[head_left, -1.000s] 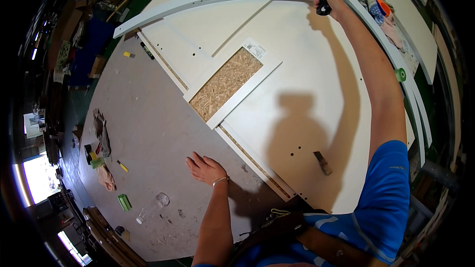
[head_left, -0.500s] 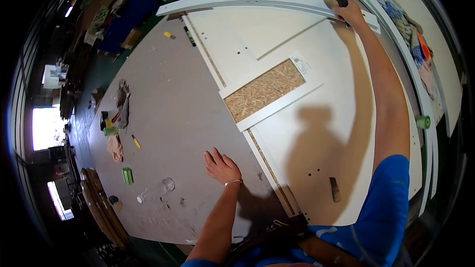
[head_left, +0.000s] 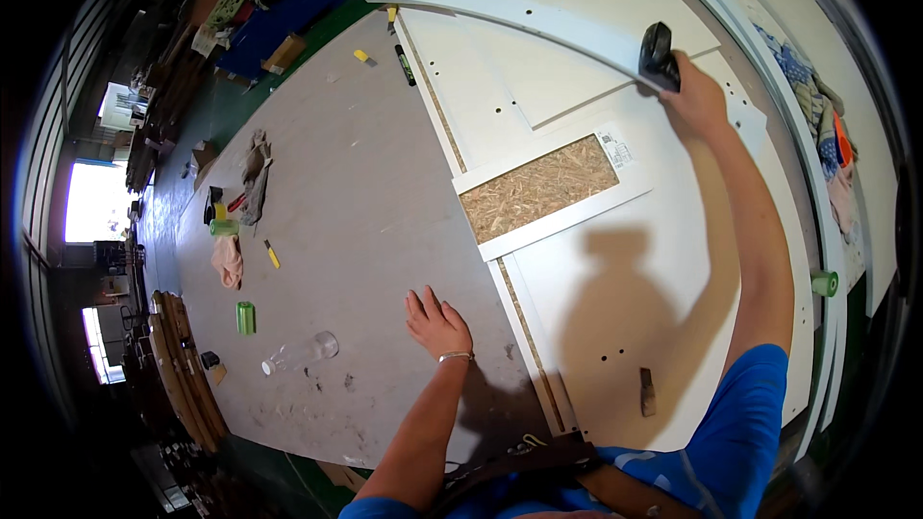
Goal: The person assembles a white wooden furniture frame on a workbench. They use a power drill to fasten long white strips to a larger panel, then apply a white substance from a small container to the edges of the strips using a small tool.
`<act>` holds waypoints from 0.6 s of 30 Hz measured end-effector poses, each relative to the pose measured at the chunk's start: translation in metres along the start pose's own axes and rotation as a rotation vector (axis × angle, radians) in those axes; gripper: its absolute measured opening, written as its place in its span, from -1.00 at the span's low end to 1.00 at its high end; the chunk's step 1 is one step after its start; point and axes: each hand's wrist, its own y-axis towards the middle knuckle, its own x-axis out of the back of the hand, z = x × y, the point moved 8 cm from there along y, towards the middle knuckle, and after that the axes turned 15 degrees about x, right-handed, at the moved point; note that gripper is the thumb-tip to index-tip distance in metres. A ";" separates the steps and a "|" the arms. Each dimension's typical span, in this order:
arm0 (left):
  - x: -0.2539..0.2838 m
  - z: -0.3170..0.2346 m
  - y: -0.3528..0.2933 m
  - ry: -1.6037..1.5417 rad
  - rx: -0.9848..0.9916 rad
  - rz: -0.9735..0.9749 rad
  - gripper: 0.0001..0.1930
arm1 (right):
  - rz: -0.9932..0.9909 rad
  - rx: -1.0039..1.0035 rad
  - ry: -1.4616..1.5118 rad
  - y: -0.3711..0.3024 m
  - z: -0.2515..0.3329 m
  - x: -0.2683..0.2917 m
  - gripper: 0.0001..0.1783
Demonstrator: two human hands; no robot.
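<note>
My right hand [head_left: 697, 96] is wrapped round a black hand tool [head_left: 659, 56] that looks like a cordless drill; its working end is hidden. It is over the right part of a long white strip [head_left: 519, 27] with dark holes, which lies across the far side of white panels [head_left: 606, 322]. My left hand [head_left: 440, 327] holds nothing, fingers spread, over the grey tabletop [head_left: 356, 192] left of the panels. Between the hands lies a white frame [head_left: 577, 219] around a rectangle of bare chipboard [head_left: 543, 187]. A small dark flat piece [head_left: 647, 392] rests on the near panel.
On the left of the table are a clear plastic bottle [head_left: 300, 353], a green roll [head_left: 246, 318], a yellow cutter [head_left: 272, 254], a pink cloth [head_left: 228, 261] and a grey cloth [head_left: 256, 176]. A green marker [head_left: 405, 65] lies by the panel edge. Long white rails [head_left: 815, 173] run along the right.
My right hand has come nearer with the black tool, which is now tilted differently. The long strip's right part has swung toward me. My left hand has hardly moved.
</note>
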 end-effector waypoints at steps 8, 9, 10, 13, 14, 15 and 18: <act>0.000 -0.008 -0.001 0.053 -0.008 -0.014 -0.55 | 0.125 -0.040 0.081 -0.107 0.070 0.005 -0.38; 0.000 -0.007 -0.002 0.059 -0.013 -0.026 -0.55 | 0.140 -0.043 0.105 -0.114 0.073 0.008 -0.38; 0.000 -0.006 -0.002 0.064 -0.012 -0.019 -0.55 | 0.188 -0.033 0.157 -0.118 0.072 0.009 -0.38; 0.002 -0.003 -0.003 0.064 0.011 -0.012 -0.55 | 0.260 -0.108 0.401 -0.115 0.049 0.013 -0.37; 0.003 -0.008 -0.001 0.056 0.001 -0.012 -0.55 | 0.090 -0.115 0.377 -0.113 0.022 0.013 -0.37; 0.005 -0.006 -0.001 0.056 0.008 -0.015 -0.55 | 0.000 -0.229 0.368 -0.104 0.010 0.021 -0.36; -0.001 -0.004 0.003 0.055 0.013 -0.006 -0.55 | -0.193 -0.230 0.084 -0.087 -0.066 0.022 -0.34</act>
